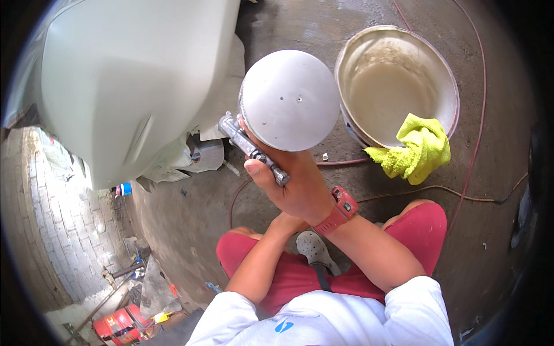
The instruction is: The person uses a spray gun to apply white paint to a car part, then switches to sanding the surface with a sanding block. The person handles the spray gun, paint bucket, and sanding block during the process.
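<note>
A spray gun with a metal body is in my right hand. The gun's round silver cup lid faces up and covers most of my fingers. My thumb lies against the gun's body near its rear knob. A red watch is strapped round the right wrist. My left forearm passes beneath that wrist. Only a bit of my left hand shows there, its fingers hidden. Just left of the gun stands a large pale, smooth-coated panel, like car bodywork.
To the right is a white bucket of cloudy liquid, a yellow-green cloth draped over its rim. A red hose and a brown hose cross the floor. Red equipment and tools lie lower left, below a brick wall.
</note>
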Action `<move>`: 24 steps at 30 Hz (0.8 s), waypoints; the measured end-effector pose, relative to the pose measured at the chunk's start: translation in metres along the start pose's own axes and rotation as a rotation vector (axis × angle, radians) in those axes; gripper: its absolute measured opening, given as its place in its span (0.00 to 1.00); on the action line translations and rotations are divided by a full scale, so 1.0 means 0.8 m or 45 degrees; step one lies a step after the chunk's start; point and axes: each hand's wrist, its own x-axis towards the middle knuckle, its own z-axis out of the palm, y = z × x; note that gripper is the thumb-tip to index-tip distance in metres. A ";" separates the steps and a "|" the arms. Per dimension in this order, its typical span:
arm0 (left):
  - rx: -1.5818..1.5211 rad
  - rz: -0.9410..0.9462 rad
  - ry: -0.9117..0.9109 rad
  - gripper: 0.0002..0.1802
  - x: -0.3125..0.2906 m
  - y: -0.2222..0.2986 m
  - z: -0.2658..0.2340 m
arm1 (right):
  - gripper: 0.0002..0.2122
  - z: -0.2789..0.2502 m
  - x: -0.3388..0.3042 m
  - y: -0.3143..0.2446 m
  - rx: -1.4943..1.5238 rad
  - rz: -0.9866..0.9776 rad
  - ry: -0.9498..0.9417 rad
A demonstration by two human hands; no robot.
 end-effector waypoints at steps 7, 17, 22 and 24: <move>0.005 -0.019 0.008 0.25 0.008 0.000 0.003 | 0.25 0.011 0.008 -0.016 0.247 0.064 -0.282; 0.218 -0.214 -0.240 0.22 0.011 0.022 -0.020 | 0.25 0.002 0.015 -0.026 0.161 -0.027 -0.034; 0.353 -0.211 -0.026 0.21 0.000 0.001 0.004 | 0.26 -0.006 0.017 -0.043 0.107 0.006 0.063; 0.181 -0.073 0.174 0.20 0.002 -0.016 0.021 | 0.27 -0.006 0.016 -0.051 0.069 -0.029 0.065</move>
